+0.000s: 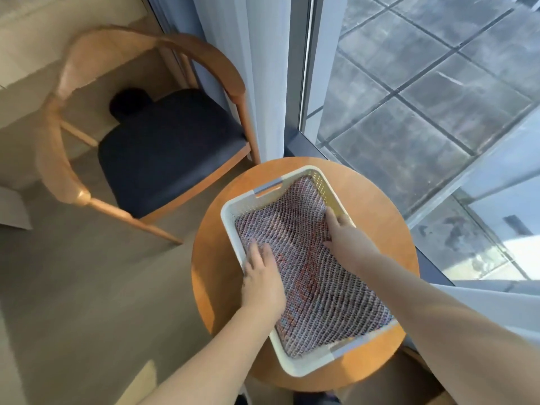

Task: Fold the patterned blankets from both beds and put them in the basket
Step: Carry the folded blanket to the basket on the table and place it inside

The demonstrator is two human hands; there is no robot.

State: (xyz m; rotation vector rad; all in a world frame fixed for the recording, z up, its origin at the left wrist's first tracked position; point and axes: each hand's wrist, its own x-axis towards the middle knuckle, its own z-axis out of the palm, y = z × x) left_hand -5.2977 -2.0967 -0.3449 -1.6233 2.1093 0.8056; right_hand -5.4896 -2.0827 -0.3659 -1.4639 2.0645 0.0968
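Head view: blanket (315, 276), folded, is in the basket (230, 217), which sits on a round table (377, 200) by the window (409, 83). It fills the floor of the basket wall to wall, with the near edge riding up onto the near rim.

Left hand (261, 276) lies flat, palm down, on the blanket's left edge, partly over the basket's left wall; fingers spread, gripping nothing. Right hand (343, 232) is at the right wall, fingertips pushed down into the fabric there. Looks like tucking; can't tell if it's pinching cloth or just pressing.

Step, as I read it: seating the blanket. To do it well: press flat from the centre outward, push edges down inside the walls, get that near edge below the rim, keep the fold square so a second blanket stacks on top.

Contents: only one patterned layer visible. Can't tell if another lies underneath.

Chair (163, 153) to the left has a bare seat.
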